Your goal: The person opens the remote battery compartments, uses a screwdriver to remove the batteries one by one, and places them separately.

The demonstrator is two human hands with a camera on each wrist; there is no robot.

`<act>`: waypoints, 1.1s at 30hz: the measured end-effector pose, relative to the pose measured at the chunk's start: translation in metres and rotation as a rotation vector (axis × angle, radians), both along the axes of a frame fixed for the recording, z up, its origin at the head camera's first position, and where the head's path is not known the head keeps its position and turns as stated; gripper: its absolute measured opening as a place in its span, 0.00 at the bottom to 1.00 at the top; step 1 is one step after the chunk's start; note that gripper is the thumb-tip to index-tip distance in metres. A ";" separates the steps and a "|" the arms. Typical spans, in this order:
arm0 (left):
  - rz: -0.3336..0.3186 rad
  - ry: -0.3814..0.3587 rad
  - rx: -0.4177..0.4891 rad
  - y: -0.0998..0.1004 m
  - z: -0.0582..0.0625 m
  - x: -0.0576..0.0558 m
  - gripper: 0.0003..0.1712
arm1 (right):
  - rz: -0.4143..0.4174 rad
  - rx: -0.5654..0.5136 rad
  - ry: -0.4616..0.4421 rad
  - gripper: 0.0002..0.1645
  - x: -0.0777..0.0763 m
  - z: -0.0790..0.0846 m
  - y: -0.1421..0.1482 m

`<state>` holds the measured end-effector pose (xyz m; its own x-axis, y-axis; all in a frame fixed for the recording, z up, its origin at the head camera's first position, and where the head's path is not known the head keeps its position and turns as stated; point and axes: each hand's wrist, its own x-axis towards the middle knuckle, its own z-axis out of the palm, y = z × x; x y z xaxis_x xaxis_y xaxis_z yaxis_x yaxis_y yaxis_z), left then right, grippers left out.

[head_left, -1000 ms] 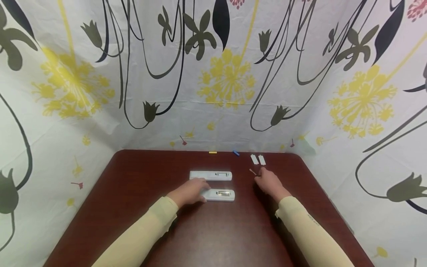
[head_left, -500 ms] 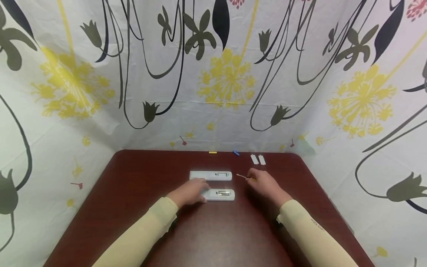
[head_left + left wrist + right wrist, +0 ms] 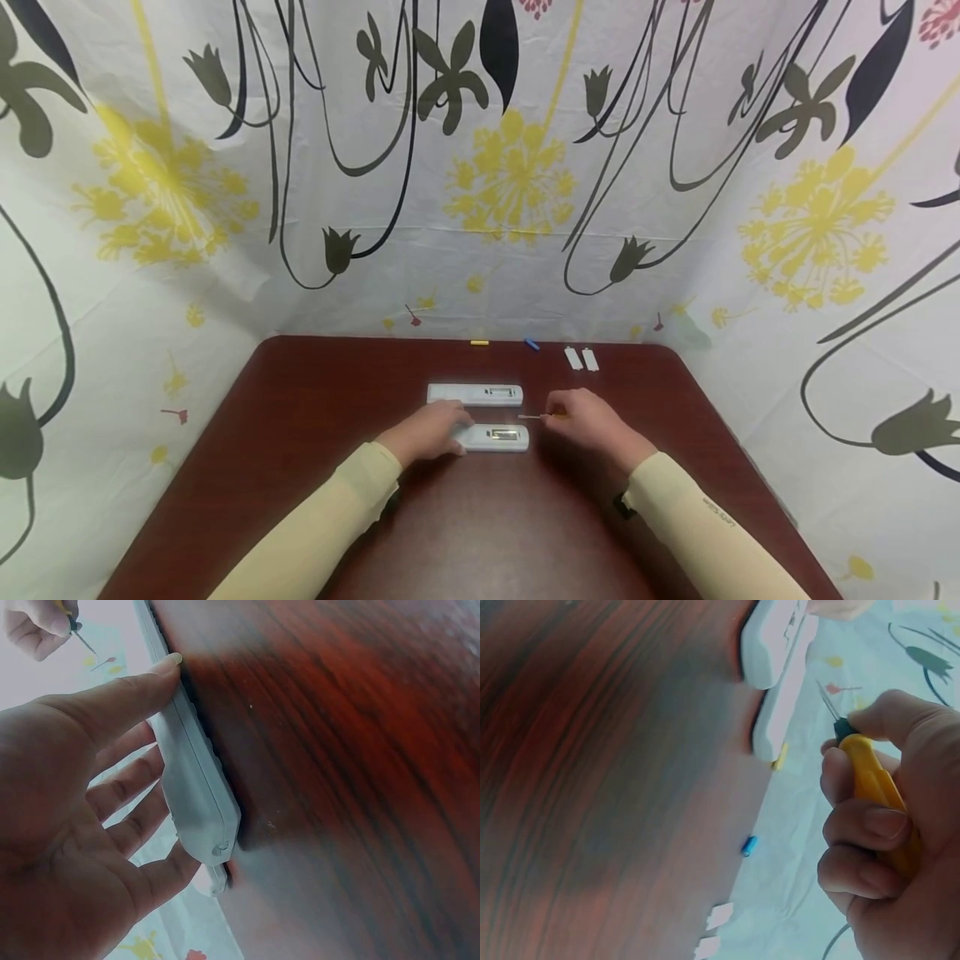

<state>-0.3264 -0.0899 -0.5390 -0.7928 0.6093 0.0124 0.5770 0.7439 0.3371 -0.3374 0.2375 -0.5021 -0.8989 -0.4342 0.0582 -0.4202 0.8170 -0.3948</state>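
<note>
My left hand (image 3: 429,432) holds the nearer white remote control (image 3: 480,437) at its left end, the thumb along the near edge and the fingers on the far side. That remote lies back up on the table, its battery compartment uncovered. A second white remote control (image 3: 461,394) lies parallel just behind it, also with its compartment uncovered. In my right hand (image 3: 588,423) is a screwdriver (image 3: 874,780) with a yellow handle and black collar, the fingers wrapped around the handle. Its thin metal shaft points left, the tip near the right ends of the two remotes.
Two white battery covers (image 3: 582,359) lie side by side at the table's back right. Along the back edge are a small yellow cylinder (image 3: 480,342) and a small blue cylinder (image 3: 532,343). A flower-patterned sheet (image 3: 420,275) surrounds the dark red table (image 3: 337,392).
My right hand has brought the screwdriver left and toward me, from near the white covers to beside the remotes; its shaft now points left. My left hand stays on the nearer remote.
</note>
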 end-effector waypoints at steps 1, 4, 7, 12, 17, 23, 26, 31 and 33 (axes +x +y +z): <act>-0.002 0.002 0.001 0.000 0.000 0.000 0.26 | 0.006 0.008 -0.003 0.09 0.001 0.001 -0.001; -0.008 0.003 0.008 -0.001 0.000 0.000 0.27 | 0.027 0.026 -0.018 0.11 0.004 0.006 -0.005; -0.016 0.009 0.018 -0.001 0.000 0.000 0.27 | 0.043 0.035 -0.040 0.13 0.007 0.009 -0.008; -0.016 0.011 0.018 -0.001 -0.001 -0.001 0.26 | 0.077 0.068 -0.038 0.14 0.008 0.009 -0.011; -0.007 0.000 0.007 0.000 -0.001 -0.001 0.27 | 0.108 0.116 -0.025 0.15 0.005 0.010 -0.014; -0.004 0.001 0.010 0.000 0.001 -0.001 0.27 | 0.110 0.173 -0.028 0.16 0.000 0.015 -0.019; -0.002 -0.004 0.008 0.000 0.001 -0.001 0.27 | 0.099 0.197 -0.046 0.16 -0.002 0.018 -0.023; -0.007 0.002 0.016 0.000 0.000 -0.001 0.27 | 0.087 0.226 -0.075 0.15 -0.004 0.022 -0.026; -0.007 0.000 0.017 0.000 0.000 -0.001 0.27 | 0.089 0.219 -0.082 0.14 -0.004 0.022 -0.026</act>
<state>-0.3278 -0.0900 -0.5395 -0.7888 0.6143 0.0225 0.5818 0.7342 0.3499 -0.3417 0.2112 -0.4801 -0.8544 -0.5062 -0.1171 -0.4684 0.8480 -0.2481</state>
